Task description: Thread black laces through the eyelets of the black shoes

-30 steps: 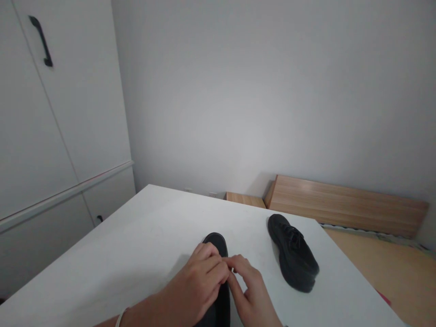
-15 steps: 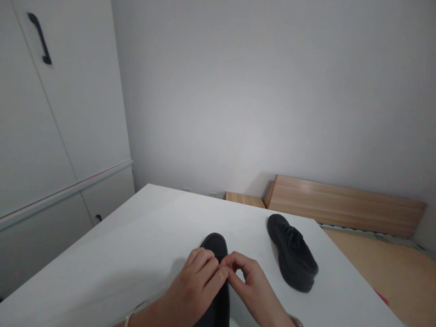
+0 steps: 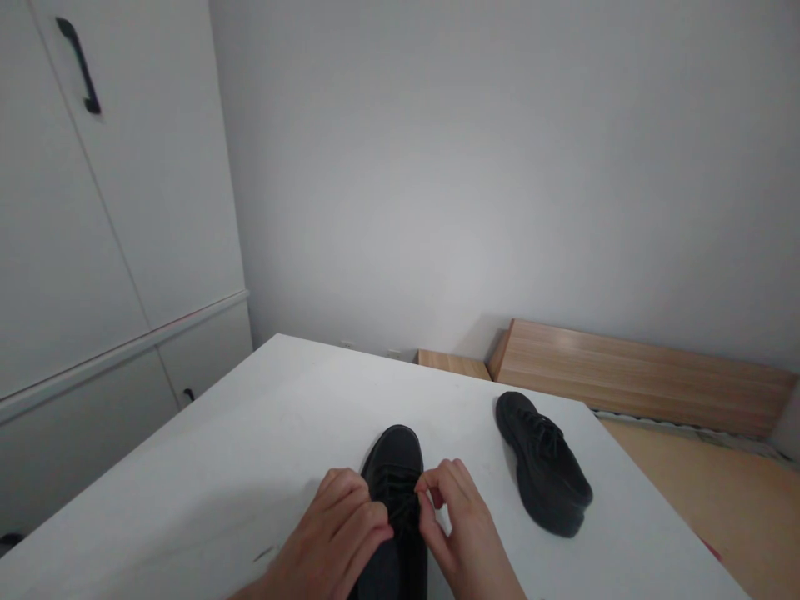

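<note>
A black lace-up shoe [image 3: 395, 452] lies on the white table in front of me, toe pointing away, its laces [image 3: 400, 492] showing between my hands. Over its left side, my left hand [image 3: 347, 521] is closed, thumb and forefinger pinched at the laces. My right hand [image 3: 453, 521] pinches a shoelace at the right edge of the lacing with thumb and forefinger. The lace ends inside both pinches are too small to make out. Farther right, a second black shoe [image 3: 543, 467] stands with its laces tied in a bow, touched by neither hand.
The white table [image 3: 300, 400] fills the lower view, with a small dark mark or thread left of my hands. A white cabinet [image 3: 143, 208] with black handles stands at left. Beyond the table's right edge are a wooden headboard [image 3: 625, 375] and a tan bed surface [image 3: 718, 475].
My left hand has moved left and down, away from my right hand, uncovering the laces. My right hand stays at the shoe's right side. The view has shifted slightly.
</note>
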A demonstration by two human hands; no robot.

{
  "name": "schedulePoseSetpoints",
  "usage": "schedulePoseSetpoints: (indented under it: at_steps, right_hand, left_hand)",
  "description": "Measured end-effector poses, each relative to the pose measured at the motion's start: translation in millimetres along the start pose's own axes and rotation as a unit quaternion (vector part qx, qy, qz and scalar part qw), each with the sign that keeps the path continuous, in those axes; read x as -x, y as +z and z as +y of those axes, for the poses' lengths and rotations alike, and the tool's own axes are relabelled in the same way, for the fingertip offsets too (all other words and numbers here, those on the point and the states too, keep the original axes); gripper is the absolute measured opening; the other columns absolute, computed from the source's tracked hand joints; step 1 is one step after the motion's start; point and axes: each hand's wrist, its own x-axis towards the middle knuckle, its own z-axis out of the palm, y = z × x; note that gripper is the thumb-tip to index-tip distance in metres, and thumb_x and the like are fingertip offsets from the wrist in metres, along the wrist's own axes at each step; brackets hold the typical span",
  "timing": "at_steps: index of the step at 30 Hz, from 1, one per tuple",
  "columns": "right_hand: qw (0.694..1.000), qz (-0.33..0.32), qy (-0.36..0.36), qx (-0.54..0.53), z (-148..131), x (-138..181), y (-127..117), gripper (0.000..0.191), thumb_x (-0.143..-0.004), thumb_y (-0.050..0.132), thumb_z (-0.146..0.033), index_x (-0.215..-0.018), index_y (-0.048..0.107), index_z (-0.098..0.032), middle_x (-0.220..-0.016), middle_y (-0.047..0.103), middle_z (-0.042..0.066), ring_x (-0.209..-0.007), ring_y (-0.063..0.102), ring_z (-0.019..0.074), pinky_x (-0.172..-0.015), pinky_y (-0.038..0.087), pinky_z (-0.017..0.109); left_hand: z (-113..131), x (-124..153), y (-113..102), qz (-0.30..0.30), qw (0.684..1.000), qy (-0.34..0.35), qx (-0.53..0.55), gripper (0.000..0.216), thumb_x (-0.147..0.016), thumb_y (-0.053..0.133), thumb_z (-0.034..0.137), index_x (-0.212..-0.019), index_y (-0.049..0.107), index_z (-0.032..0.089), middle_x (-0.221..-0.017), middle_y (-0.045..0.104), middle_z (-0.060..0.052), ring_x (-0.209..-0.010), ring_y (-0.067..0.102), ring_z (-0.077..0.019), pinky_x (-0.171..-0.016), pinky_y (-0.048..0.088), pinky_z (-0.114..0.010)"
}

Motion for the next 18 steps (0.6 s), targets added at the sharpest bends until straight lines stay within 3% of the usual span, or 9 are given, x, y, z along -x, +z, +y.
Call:
schedulePoseSetpoints:
  at_steps: [1,3,6,8,10,13,15,18]
  right_hand:
    - [1.000,-0.001,0.008,-0.007,0,2,-2,0.016,-0.097,0.044,-0.010,-0.093,0.049,-0.025,-0.083,0.051,0.000,-0.078,0.049,0.0204,-0.077,0.041,0.037]
    - [0.998,-0.011,0.053,-0.042,2,9,-5,0.012,-0.097,0.052,-0.020,-0.108,0.048,-0.025,-0.089,0.051,0.000,-0.078,0.051,0.0190,-0.071,0.044,0.033]
    - [0.976,-0.067,0.161,-0.131,6,21,0,0.074,-0.080,0.073,-0.029,-0.138,0.026,-0.026,-0.098,0.048,0.001,-0.073,0.052,0.0164,-0.064,0.047,0.030]
    - [0.955,-0.092,0.213,-0.184,9,29,8,0.098,-0.072,0.072,-0.025,-0.146,0.009,-0.026,-0.100,0.045,0.000,-0.066,0.052,0.0134,-0.059,0.045,0.028]
    - [0.943,-0.076,0.239,-0.219,11,35,15,0.097,-0.072,0.064,-0.022,-0.149,0.005,-0.028,-0.100,0.043,-0.001,-0.061,0.049,0.0105,-0.053,0.041,0.025]
    - [0.937,-0.029,0.255,-0.239,15,41,19,0.085,-0.075,0.060,-0.024,-0.148,0.016,-0.029,-0.098,0.042,-0.002,-0.061,0.047,0.0098,-0.048,0.034,0.023]
    - [0.935,-0.014,0.257,-0.245,18,42,17,0.077,-0.078,0.060,-0.026,-0.145,0.024,-0.028,-0.096,0.043,-0.002,-0.061,0.047,0.0102,-0.049,0.035,0.022]
    - [0.938,-0.041,0.236,-0.252,24,46,12,0.067,-0.084,0.061,-0.027,-0.143,0.028,-0.028,-0.097,0.046,-0.001,-0.060,0.047,0.0095,-0.053,0.040,0.023]
  left_hand:
    - [0,1,-1,-0.003,1.000,-0.025,0.013,0.005,-0.099,0.052,0.016,-0.099,0.054,0.020,-0.082,0.058,-0.001,-0.081,0.049,-0.0194,-0.074,0.042,-0.031]
    - [0,1,-3,-0.019,0.996,-0.081,0.038,0.033,-0.087,0.068,0.017,-0.114,0.052,0.022,-0.099,0.061,-0.003,-0.092,0.055,-0.0222,-0.082,0.047,-0.034]
    - [0,-1,-5,-0.058,0.982,-0.164,0.068,0.075,-0.069,0.072,0.008,-0.135,0.041,0.025,-0.128,0.055,-0.010,-0.114,0.056,-0.0287,-0.098,0.050,-0.045]
    - [-1,1,-3,-0.077,0.973,-0.201,0.086,0.083,-0.065,0.061,0.001,-0.140,0.035,0.026,-0.136,0.051,-0.012,-0.124,0.054,-0.0297,-0.106,0.047,-0.051]
    - [-4,6,1,-0.082,0.966,-0.218,0.112,0.087,-0.063,0.054,-0.002,-0.142,0.033,0.027,-0.137,0.053,-0.013,-0.126,0.056,-0.0291,-0.104,0.050,-0.050]
    - [-10,17,8,-0.082,0.951,-0.246,0.169,0.084,-0.064,0.052,-0.003,-0.140,0.038,0.028,-0.135,0.058,-0.013,-0.122,0.061,-0.0285,-0.086,0.062,-0.038]
    - [-13,23,9,-0.086,0.935,-0.273,0.210,0.079,-0.067,0.053,-0.002,-0.139,0.042,0.029,-0.138,0.057,-0.013,-0.124,0.060,-0.0288,-0.074,0.064,-0.029]
    - [-16,23,3,-0.096,0.917,-0.292,0.252,0.074,-0.074,0.060,0.003,-0.142,0.043,0.028,-0.144,0.054,-0.015,-0.129,0.057,-0.0317,-0.063,0.064,-0.024]
